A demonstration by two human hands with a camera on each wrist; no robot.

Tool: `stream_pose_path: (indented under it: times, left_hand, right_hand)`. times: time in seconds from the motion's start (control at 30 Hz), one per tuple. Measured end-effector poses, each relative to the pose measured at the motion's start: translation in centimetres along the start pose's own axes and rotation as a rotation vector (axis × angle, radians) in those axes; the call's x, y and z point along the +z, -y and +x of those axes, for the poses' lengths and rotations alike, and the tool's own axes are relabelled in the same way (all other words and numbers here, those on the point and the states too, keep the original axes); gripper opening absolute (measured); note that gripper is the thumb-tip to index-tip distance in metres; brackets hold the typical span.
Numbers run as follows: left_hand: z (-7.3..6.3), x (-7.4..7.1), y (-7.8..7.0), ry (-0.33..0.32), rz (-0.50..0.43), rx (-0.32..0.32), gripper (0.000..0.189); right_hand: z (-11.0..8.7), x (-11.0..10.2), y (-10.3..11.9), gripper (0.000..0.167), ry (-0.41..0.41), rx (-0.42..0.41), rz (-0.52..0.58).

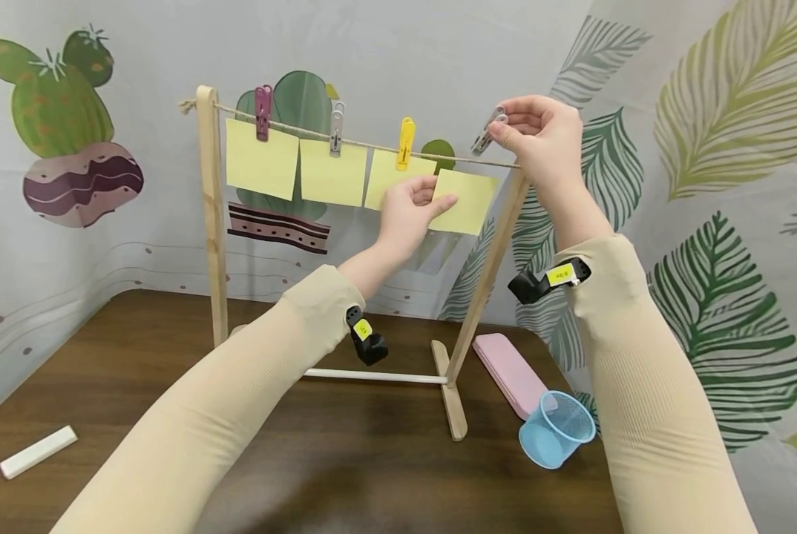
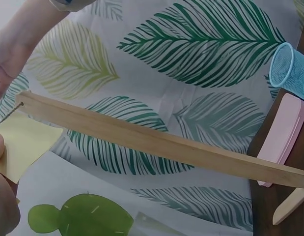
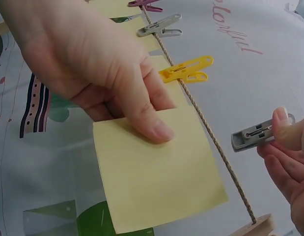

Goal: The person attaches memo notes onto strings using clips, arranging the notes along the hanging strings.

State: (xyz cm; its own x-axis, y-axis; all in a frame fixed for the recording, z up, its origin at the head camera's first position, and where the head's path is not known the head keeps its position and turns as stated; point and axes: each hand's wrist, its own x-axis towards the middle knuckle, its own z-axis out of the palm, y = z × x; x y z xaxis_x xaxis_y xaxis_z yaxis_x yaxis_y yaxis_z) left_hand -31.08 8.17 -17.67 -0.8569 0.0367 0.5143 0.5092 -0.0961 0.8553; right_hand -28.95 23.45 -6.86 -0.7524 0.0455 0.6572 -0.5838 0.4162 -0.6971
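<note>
My left hand [image 1: 408, 215] pinches a yellow sticky note [image 1: 468, 204] by its left edge, thumb in front, just below the twine [image 1: 465, 159]. In my right hand [image 1: 545, 137] a grey clothespin [image 1: 490, 132] is pinched near the right post, its tip above the twine; the right wrist view shows the clothespin [image 3: 252, 136] apart from the twine. Three more yellow notes hang to the left, under a purple clothespin [image 1: 263, 113], a grey clothespin [image 1: 336, 128] and a yellow clothespin [image 1: 406, 143]. My left fingers overlap the third note [image 1: 381, 178].
The twine runs between two wooden posts [image 1: 211, 222] of a stand with a white lower bar [image 1: 378, 376]. On the brown table [image 1: 345, 460] are a pink case [image 1: 510, 374], a blue mesh cup [image 1: 555, 430] at the right, and a white bar-shaped object [image 1: 38, 451] at the left.
</note>
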Motion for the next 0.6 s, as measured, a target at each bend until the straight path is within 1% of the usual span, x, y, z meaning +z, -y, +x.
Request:
stream_pose_path:
  times: [0.07, 0.17, 0.27, 0.4, 0.6]
  left_hand:
    - [0.04, 0.11, 0.15, 0.000, -0.003, -0.003, 0.038]
    - [0.16, 0.30, 0.31, -0.004, -0.002, -0.001, 0.037]
    - [0.26, 0.47, 0.38, -0.009, 0.001, 0.002, 0.036]
    - [0.43, 0.58, 0.55, -0.006, 0.004, 0.005, 0.037]
    - [0.65, 0.35, 0.76, -0.009, 0.015, -0.005, 0.037]
  right_hand:
    - [0.03, 0.01, 0.06, 0.016, 0.004, 0.013, -0.055]
    - [0.18, -0.02, 0.16, 0.019, 0.017, 0.033, -0.109]
    - [0.33, -0.04, 0.21, 0.019, 0.035, 0.046, -0.133]
    - [0.47, -0.08, 0.19, 0.013, 0.050, 0.061, -0.160]
    - [0.73, -0.12, 0.13, 0.008, 0.068, 0.075, -0.206]
